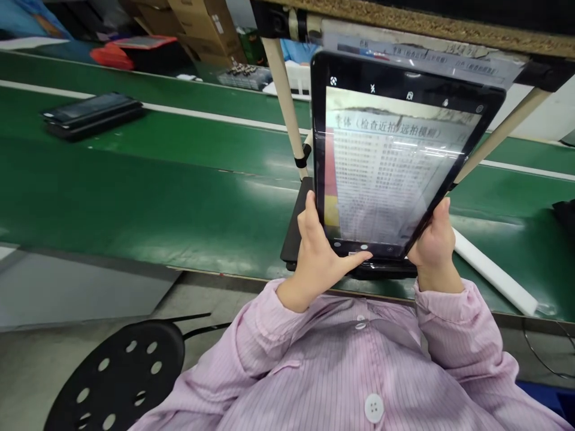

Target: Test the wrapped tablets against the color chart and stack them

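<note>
Both hands hold up a black tablet [395, 161], tilted, its camera screen showing a printed sheet of text. My left hand [317, 254] grips its lower left edge, the thumb lying over the bottom of the screen near the round button. My right hand [435, 239] is wrapped round the lower right edge; its fingers behind the tablet are hidden. Beneath the tablet, black flat devices [294, 236] lie at the table's front edge. Behind the tablet's top, a printed sheet [467, 63] hangs from a shelf.
The shelf [449, 27] stands on pale poles [285, 105] over the green table [179, 203]. Stacked tablets [92, 114] lie at left, a white strip [494, 272] at right. A black stool [121, 371] stands lower left. Cardboard boxes [202, 27] are behind.
</note>
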A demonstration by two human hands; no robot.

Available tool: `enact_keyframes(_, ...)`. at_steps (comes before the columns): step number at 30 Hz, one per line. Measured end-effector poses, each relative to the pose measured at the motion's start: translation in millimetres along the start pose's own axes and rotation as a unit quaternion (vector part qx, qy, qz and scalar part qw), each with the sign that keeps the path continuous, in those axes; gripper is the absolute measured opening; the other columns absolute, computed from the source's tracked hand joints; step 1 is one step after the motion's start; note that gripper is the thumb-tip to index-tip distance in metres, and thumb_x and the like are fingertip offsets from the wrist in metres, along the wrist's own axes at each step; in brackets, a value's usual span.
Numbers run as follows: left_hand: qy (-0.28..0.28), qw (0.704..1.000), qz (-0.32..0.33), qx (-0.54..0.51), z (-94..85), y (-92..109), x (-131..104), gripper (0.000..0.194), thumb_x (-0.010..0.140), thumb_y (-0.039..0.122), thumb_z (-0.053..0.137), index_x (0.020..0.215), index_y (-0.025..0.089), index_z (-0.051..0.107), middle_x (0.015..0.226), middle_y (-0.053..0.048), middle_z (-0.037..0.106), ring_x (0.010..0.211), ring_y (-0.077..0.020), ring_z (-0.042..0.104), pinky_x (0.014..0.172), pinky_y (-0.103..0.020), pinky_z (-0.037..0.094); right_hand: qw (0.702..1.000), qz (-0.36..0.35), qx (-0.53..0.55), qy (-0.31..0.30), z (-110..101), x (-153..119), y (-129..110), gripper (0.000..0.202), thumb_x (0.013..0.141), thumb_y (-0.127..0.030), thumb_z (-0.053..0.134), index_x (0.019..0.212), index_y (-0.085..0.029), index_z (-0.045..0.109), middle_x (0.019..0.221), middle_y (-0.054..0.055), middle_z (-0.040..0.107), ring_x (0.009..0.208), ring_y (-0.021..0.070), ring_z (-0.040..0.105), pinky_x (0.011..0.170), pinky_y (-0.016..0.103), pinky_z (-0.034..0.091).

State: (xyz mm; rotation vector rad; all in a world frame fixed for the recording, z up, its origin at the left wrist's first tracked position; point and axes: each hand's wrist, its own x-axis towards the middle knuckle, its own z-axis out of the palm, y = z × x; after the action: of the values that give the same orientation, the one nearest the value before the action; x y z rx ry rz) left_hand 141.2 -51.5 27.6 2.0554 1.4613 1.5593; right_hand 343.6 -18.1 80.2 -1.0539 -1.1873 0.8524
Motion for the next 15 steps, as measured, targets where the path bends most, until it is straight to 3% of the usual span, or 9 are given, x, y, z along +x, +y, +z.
enact_keyframes(5, 0.025, 0.999, 0.015, -0.036, 2.0, -5, 0, 0.145, 0.067, 0.074, 0.093, 0.174, 0.028, 0.006, 0.164, -0.021, 0.038, 0.151, -0.0436, 0.043, 0.127, -0.067, 0.034, 0.999, -0.017, -0.003, -0.03, -1, 1, 3, 0.082, 0.099, -0.084, 0.026, 0.147, -0.028, 0.062, 0.149, 0.009, 0.069, 0.154, 0.0334, 0.053, 0.122, 0.061, 0.053)
enact_keyframes(8, 0.028, 0.987, -0.004, -0.159, -3.1, -10, 3, 0.106, 0.086, 0.069, 0.081, 0.169, 0.029, 0.028, 0.164, -0.018, 0.044, 0.153, -0.0388, 0.046, 0.128, -0.061, 0.036, 0.999, -0.017, 0.018, -0.039, -3, -2, 4, 0.082, 0.101, -0.084, 0.029, 0.146, -0.027, 0.065, 0.145, 0.009, 0.072, 0.152, 0.0337, 0.055, 0.123, 0.061, 0.052)
enact_keyframes(9, 0.024, 0.972, -0.033, -0.232, -6.2, -11, 4, 0.088, 0.093, 0.068, 0.073, 0.165, 0.031, 0.037, 0.163, -0.015, 0.049, 0.152, -0.0359, 0.049, 0.128, -0.058, 0.038, 0.999, -0.013, 0.024, -0.041, -3, -4, 4, 0.082, 0.101, -0.084, 0.03, 0.146, -0.026, 0.066, 0.144, 0.009, 0.073, 0.152, 0.0341, 0.055, 0.124, 0.061, 0.051)
enact_keyframes(11, 0.015, 0.915, -0.125, -0.384, -13.4, -11, 6, 0.062, 0.1, 0.064, 0.066, 0.154, 0.038, 0.053, 0.155, -0.008, 0.061, 0.144, -0.03, 0.059, 0.124, -0.051, 0.046, 0.999, -0.015, 0.014, -0.047, -5, -9, 0, 0.08, 0.103, -0.082, 0.031, 0.147, -0.025, 0.066, 0.146, 0.008, 0.072, 0.154, 0.0333, 0.053, 0.127, 0.059, 0.049)
enact_keyframes(13, 0.009, 0.847, -0.221, -0.483, -20.4, -11, 6, 0.05, 0.098, 0.058, 0.073, 0.144, 0.044, 0.064, 0.148, -0.001, 0.069, 0.135, -0.025, 0.067, 0.118, -0.043, 0.053, 0.996, -0.058, -0.019, -0.062, -6, -14, -9, 0.073, 0.107, -0.076, 0.033, 0.156, -0.029, 0.059, 0.159, 0.004, 0.063, 0.16, 0.0295, 0.046, 0.133, 0.054, 0.042)
enact_keyframes(15, 0.009, 0.802, -0.281, -0.528, -25.6, -11, 5, 0.049, 0.092, 0.05, 0.082, 0.14, 0.047, 0.069, 0.145, 0.004, 0.073, 0.131, -0.0212, 0.07, 0.11, -0.035, 0.059, 0.984, -0.14, -0.058, -0.094, -6, -16, -22, 0.065, 0.111, -0.068, 0.032, 0.167, -0.037, 0.042, 0.175, -0.004, 0.042, 0.167, 0.0247, 0.031, 0.139, 0.05, 0.03)
